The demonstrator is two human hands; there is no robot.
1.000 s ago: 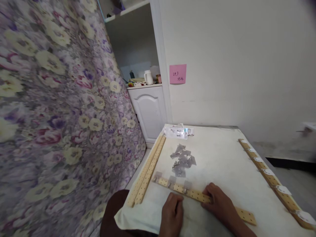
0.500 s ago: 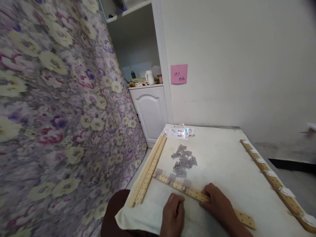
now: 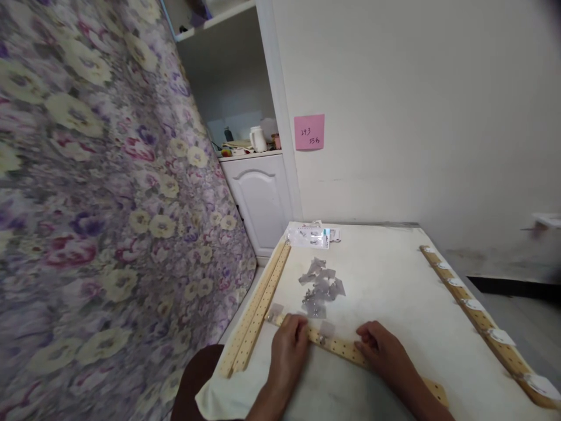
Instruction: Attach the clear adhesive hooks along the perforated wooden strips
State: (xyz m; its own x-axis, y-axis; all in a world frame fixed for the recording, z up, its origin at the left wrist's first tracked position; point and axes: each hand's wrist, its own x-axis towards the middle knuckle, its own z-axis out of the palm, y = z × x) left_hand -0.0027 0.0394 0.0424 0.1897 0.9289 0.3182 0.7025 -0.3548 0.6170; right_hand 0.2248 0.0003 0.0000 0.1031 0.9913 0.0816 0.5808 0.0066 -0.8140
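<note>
A perforated wooden strip [image 3: 339, 347] lies slantwise near the table's front edge, with small clear-packaged metal fittings clipped along it. My left hand [image 3: 287, 351] rests on its left part, fingers curled over the strip by one of the fittings. My right hand [image 3: 380, 351] presses on the strip further right, fingers bent and closed on it. Just behind the strip lies a pile of small clear bags with metal hooks [image 3: 319, 286].
The table [image 3: 394, 280] has a cream cloth. Two perforated strips [image 3: 258, 310] lie along its left edge, another strip with white pads [image 3: 473, 310] along the right. A packet [image 3: 309, 235] lies at the back. A flowered mattress [image 3: 96, 204] stands left, a white cabinet [image 3: 258, 199] behind.
My left hand has moved forward and left from the table's front edge onto the strip's left part. The right hand stays on the strip. The view has shifted slightly.
</note>
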